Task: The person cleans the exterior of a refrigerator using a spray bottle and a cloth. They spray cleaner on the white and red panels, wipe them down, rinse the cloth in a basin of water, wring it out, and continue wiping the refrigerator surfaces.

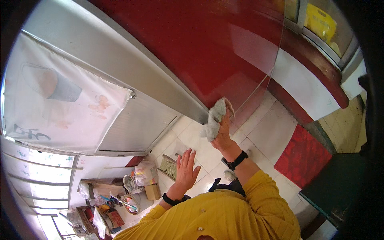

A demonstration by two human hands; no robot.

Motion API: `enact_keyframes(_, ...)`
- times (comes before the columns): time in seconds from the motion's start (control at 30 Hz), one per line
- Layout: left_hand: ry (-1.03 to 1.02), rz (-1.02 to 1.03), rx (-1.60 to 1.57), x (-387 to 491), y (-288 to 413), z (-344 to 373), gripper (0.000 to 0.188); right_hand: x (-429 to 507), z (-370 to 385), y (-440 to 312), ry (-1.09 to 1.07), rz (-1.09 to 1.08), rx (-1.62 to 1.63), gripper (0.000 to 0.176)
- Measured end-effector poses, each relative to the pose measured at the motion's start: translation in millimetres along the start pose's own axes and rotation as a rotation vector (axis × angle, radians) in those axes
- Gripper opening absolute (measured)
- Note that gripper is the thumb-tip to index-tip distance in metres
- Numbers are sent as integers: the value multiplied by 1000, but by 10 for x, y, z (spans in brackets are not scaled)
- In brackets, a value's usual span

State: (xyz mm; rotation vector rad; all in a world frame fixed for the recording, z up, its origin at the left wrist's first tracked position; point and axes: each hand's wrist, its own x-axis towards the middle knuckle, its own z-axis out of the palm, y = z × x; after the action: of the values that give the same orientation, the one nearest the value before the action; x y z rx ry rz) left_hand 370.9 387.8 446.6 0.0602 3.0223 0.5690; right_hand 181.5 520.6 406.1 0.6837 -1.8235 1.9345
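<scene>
My right hand (222, 132) holds a bunched pale grey cloth (216, 118) against the lower corner of a glossy dark red panel (192, 57), beside the end of a metal frame edge (168, 93). Part of the cloth hangs past the palm, and a pinkish flap of it shows above the fingers. My left hand (187, 169) is lifted over the tiled floor, its fingers extended, with nothing in it. Both wrists wear black bands.
A printed white banner (69, 93) hangs on the left. Below it stand buckets (129, 183), a cardboard box (153, 192) and cluttered items. A red mat (303, 156) and a dark green surface (336, 183) are at right; a yellow bag (320, 24) shows behind a window.
</scene>
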Motion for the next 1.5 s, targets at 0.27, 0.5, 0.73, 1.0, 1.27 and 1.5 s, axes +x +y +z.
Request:
enact_keyframes(0.27,319,106,-45,376,106,-604,63,927,211,-521,169,-403,-387,65)
enact_keyframes(0.5,757,236,-273,1068,578,-1015,75,1323,-355,25,260,-366,-480,69)
enact_keyframes(0.73,1346,104,-370,1933,860,-778,70,1857,-1143,544,244,-413,-451,59)
enact_keyframes(1.0,1424,10,-393,2051,903,-840,69,2570,-1965,1425,358,-122,-351,73)
enact_keyframes(1.27,1517,-116,-555,2047,950,-774,71,3472,-2416,1329,594,-199,-362,70)
enact_keyframes(1.5,1511,-207,-281,1996,932,-742,71,4468,-2736,192,230,-575,-488,57)
